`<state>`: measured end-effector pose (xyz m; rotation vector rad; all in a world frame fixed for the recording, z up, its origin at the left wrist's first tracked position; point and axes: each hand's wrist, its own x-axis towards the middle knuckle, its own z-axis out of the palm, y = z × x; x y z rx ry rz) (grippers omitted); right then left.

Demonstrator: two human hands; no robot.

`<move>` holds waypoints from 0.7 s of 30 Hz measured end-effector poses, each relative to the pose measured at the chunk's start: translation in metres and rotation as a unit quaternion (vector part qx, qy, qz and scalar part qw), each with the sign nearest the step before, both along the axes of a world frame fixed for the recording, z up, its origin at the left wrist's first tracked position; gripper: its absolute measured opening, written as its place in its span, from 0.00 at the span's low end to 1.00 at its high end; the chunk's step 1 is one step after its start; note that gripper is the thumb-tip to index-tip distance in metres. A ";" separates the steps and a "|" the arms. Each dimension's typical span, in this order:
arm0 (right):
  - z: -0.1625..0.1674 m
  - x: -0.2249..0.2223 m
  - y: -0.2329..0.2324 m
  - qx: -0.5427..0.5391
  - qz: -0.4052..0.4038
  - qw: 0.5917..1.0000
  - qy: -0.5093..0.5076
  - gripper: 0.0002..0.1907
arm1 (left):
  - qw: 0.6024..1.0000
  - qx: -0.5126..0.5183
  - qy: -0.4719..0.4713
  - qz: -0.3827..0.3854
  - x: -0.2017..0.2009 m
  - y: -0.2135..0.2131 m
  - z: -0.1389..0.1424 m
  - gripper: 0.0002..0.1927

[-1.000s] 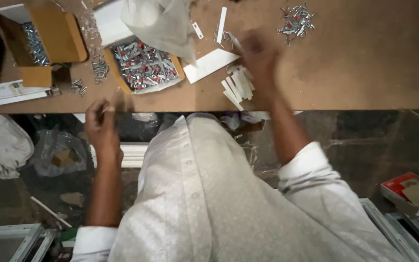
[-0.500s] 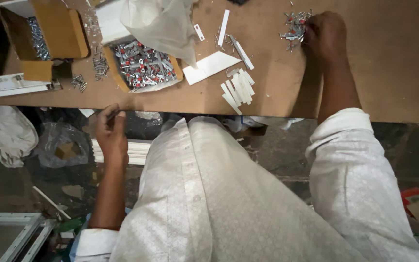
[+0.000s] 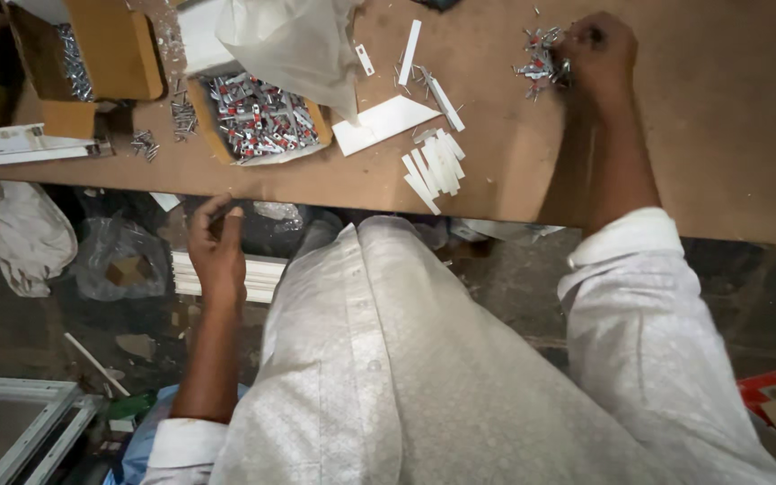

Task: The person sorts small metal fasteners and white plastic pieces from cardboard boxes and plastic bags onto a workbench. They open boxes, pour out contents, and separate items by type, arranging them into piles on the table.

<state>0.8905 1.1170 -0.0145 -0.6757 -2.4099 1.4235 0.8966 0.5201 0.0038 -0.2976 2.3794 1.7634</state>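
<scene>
Since the earlier frame, the right hand [image 3: 596, 49] stays clenched at the pile of small silver metal parts [image 3: 541, 63] (grasp contents hidden) on the brown wooden table [image 3: 729, 135]; left hand [image 3: 216, 247], below the table edge, loosely curled, contents indiscernible.

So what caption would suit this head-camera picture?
Right hand reaches into a pile of small metal parts on the wooden table; left hand waits below its edge.
</scene>
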 end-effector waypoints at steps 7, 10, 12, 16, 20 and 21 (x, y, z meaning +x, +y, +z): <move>-0.003 -0.004 -0.004 -0.081 -0.020 0.994 0.074 0.03 | 1.000 -0.008 0.000 0.012 0.008 -0.004 0.003 0.14; 0.016 0.002 -0.004 -0.510 -0.153 0.837 0.128 0.03 | 1.000 -0.008 0.002 0.027 0.012 -0.010 -0.002 0.14; 0.024 0.005 -0.008 -0.621 -0.188 0.749 0.132 0.07 | 0.998 0.026 -0.018 0.052 0.015 -0.013 -0.005 0.15; 0.016 -0.004 -0.021 -0.464 -0.171 0.868 0.041 0.09 | 0.999 0.018 -0.019 0.041 0.015 -0.012 -0.006 0.15; -0.003 -0.025 -0.028 0.024 -0.070 0.990 -0.120 0.14 | 0.999 0.007 -0.016 0.032 0.012 -0.006 0.000 0.15; -0.006 -0.030 -0.028 0.096 -0.055 0.988 -0.109 0.17 | 1.000 0.004 -0.009 0.027 0.012 -0.004 0.002 0.15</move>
